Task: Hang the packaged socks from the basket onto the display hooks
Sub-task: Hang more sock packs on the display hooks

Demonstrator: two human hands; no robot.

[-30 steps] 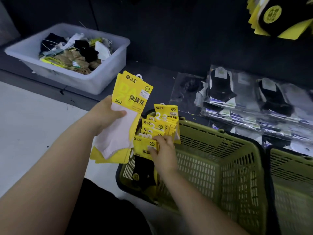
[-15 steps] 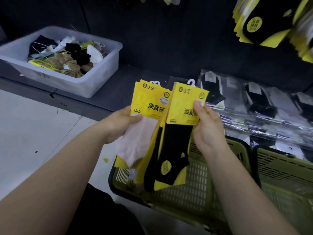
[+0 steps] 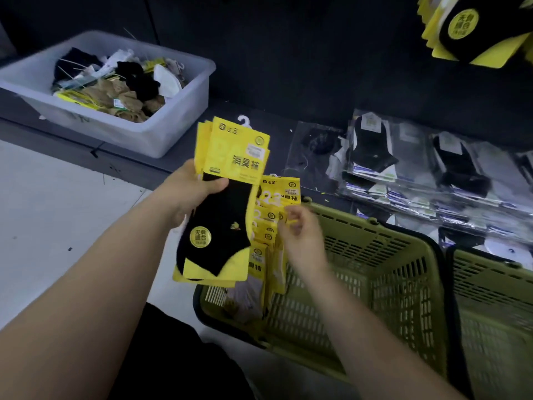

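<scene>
My left hand grips a small stack of yellow-carded sock packs, a black sock on top, held upright above the left end of the olive-green basket. Several more yellow sock packs stand upright in the basket's left end. My right hand reaches into them, fingertips pinching the top edge of one card. Hung sock packs with yellow cards show at the top right on the dark display wall; the hooks themselves are hidden.
A clear plastic tub of loose socks sits on the dark ledge at the upper left. Clear-bagged black socks lie piled on the ledge behind the basket. A second green basket stands at the right. Pale floor lies to the left.
The black sock pack passed from my right hand onto the stack in my left hand. My right hand dropped back to the packs standing in the basket.
</scene>
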